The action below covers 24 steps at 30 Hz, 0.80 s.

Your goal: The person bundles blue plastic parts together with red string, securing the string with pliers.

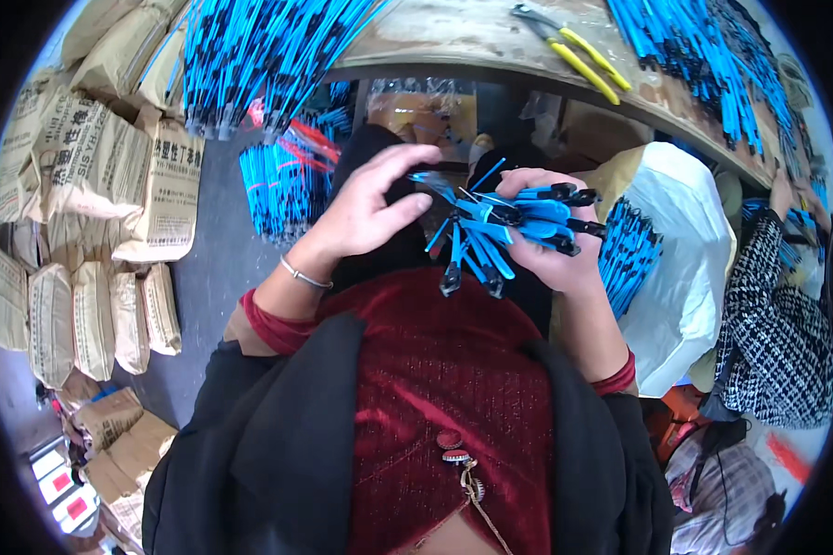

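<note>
My right hand [560, 264] is closed around a loose bunch of blue strips with black ends [479, 215], held in front of my body. The strips fan out at several angles, some hanging downward. To the left of the bunch is my left hand [372, 205], its thumb and forefinger spread apart. Blurred blue strip ends reach toward the gap between those fingers, but none looks gripped there.
Ahead is a wooden table [426, 42] with blue strips piled on both sides and yellow-handled pliers [583, 60]. A white sack [685, 268] stands at right, near a person in a checked sleeve [773, 324]. Brown paper sacks [93, 157] fill the left; bundled strips [282, 190] lie nearby.
</note>
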Available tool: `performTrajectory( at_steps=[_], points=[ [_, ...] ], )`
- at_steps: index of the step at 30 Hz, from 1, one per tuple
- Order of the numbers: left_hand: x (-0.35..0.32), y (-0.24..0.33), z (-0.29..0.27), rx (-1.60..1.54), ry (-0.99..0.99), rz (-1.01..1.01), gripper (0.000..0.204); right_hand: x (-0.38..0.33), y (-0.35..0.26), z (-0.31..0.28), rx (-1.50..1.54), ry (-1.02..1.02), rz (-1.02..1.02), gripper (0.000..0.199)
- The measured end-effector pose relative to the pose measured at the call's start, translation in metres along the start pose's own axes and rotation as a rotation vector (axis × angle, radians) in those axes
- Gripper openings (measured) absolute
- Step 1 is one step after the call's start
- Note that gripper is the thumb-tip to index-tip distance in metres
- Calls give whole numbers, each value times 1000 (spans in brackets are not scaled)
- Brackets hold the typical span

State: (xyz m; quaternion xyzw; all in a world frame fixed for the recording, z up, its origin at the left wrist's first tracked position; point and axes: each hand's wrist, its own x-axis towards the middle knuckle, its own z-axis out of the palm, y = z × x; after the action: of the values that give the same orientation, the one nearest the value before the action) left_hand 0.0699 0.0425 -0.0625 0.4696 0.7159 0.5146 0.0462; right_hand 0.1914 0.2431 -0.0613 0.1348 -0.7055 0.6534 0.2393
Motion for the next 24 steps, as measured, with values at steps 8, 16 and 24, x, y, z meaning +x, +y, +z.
performTrajectory(
  at_steps=[8, 16, 24],
  points=[
    [-2, -19, 8, -468, -335, -168, 17, 4, 13, 17, -11, -101, 151, 51],
    [11, -37, 9, -561, -436, -70, 20, 8, 22, 25, 125, -13, 238, 53],
    [49, -67, 1, -723, -925, -593, 27, 24, 32, 15, 311, -227, 228, 44]
  ],
)
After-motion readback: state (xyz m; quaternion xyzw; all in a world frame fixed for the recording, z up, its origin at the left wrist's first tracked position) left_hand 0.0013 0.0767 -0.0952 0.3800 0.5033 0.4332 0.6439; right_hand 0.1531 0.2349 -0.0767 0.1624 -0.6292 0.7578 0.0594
